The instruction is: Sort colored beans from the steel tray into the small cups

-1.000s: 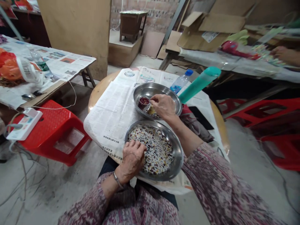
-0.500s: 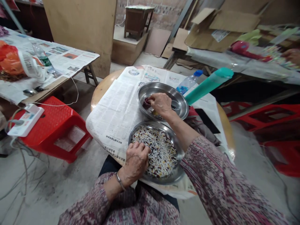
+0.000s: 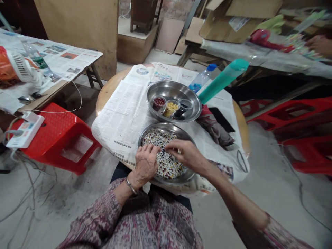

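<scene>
In front of me a round steel dish holds a mixed layer of small bead-like pieces, white, dark red, yellow and black. My left hand is over its left side, fingers curled and closed at the pieces. My right hand reaches in from the right, thumb and fingers pinched together close to the left fingertips. Anything in either hand is too small or hidden to make out. Behind, a steel basin holds a cup of dark red pieces, a cup of yellow pieces and a cup with black contents.
Newspaper covers the round table. Beyond the basin are a blue-capped bottle and a long green tube. A dark phone-like slab and a crumpled cloth lie right. A red stool carries a power strip.
My right hand has left the dark red cup in the basin and come back over the near dish. My left hand stays at the dish. The view has shifted slightly.
</scene>
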Demonstrator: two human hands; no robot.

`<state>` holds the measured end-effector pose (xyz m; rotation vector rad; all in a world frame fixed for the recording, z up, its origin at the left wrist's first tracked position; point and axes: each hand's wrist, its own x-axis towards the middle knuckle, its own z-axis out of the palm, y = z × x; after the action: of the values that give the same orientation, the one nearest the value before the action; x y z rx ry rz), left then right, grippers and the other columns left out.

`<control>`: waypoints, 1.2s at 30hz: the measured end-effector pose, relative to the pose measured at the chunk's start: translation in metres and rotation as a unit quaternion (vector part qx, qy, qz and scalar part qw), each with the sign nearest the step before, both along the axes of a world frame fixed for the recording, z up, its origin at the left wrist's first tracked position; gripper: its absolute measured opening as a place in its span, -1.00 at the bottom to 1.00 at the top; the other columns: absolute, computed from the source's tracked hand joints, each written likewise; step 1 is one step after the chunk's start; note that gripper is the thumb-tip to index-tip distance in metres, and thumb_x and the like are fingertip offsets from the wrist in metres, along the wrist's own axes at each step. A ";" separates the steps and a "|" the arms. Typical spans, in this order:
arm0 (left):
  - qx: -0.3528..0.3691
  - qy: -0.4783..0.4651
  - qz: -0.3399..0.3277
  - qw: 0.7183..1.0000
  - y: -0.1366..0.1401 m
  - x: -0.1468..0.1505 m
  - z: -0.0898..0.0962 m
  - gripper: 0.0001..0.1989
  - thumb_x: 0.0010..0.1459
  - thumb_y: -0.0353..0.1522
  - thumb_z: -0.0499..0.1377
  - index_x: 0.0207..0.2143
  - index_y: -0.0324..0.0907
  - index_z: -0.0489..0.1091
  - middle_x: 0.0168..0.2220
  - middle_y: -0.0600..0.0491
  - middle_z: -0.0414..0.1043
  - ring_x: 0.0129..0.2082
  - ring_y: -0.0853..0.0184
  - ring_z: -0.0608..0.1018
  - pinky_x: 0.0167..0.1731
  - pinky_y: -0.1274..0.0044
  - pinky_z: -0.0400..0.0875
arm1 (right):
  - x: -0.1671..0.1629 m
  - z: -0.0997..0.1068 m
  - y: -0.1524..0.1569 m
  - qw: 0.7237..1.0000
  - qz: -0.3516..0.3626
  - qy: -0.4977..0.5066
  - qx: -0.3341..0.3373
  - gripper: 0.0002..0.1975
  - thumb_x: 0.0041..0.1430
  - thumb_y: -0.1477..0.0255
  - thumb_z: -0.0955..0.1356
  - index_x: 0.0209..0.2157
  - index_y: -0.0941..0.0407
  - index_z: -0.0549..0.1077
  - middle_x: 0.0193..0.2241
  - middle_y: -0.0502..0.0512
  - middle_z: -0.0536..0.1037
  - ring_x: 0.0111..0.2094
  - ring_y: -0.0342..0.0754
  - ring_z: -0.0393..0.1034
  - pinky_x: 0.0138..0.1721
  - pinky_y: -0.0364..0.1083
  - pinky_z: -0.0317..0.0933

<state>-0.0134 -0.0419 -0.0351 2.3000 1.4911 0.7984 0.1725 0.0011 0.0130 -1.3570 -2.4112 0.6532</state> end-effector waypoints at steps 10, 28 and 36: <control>0.160 -0.227 0.013 0.961 0.001 -0.003 -0.019 -0.78 0.28 -0.56 -0.07 -0.24 -0.15 0.31 -0.21 -0.01 0.42 -0.14 0.28 0.45 -0.07 0.40 0.36 | -0.008 -0.039 -0.017 0.990 -0.019 -0.118 0.079 -0.76 0.27 0.56 0.27 -0.21 0.08 0.57 -0.28 0.14 0.58 -0.20 0.01 0.44 -0.23 -0.08 0.23; 0.172 -0.256 0.056 0.950 0.004 -0.002 -0.022 -0.83 0.35 -0.45 -0.05 -0.30 -0.14 0.26 -0.29 0.02 0.38 -0.20 0.29 0.47 -0.16 0.43 0.40 | -0.006 -0.031 -0.005 0.995 0.022 -0.045 0.091 -0.80 0.25 0.53 0.29 -0.18 0.07 0.53 -0.21 0.11 0.54 -0.14 0.01 0.37 -0.11 -0.03 0.23; 0.163 -0.270 0.054 0.947 0.003 -0.003 -0.019 -0.84 0.35 -0.43 -0.03 -0.30 -0.14 0.28 -0.27 0.02 0.38 -0.19 0.30 0.45 -0.14 0.43 0.38 | -0.037 -0.039 -0.024 0.976 0.121 -0.109 0.145 -0.85 0.19 0.54 0.32 -0.25 0.13 0.53 -0.19 0.19 0.54 -0.11 0.07 0.29 -0.11 0.03 0.19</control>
<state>-0.0161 -0.0392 -0.0538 1.9650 1.3062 1.6552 0.1358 -0.0230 -0.0263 -1.0747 -2.7431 0.1972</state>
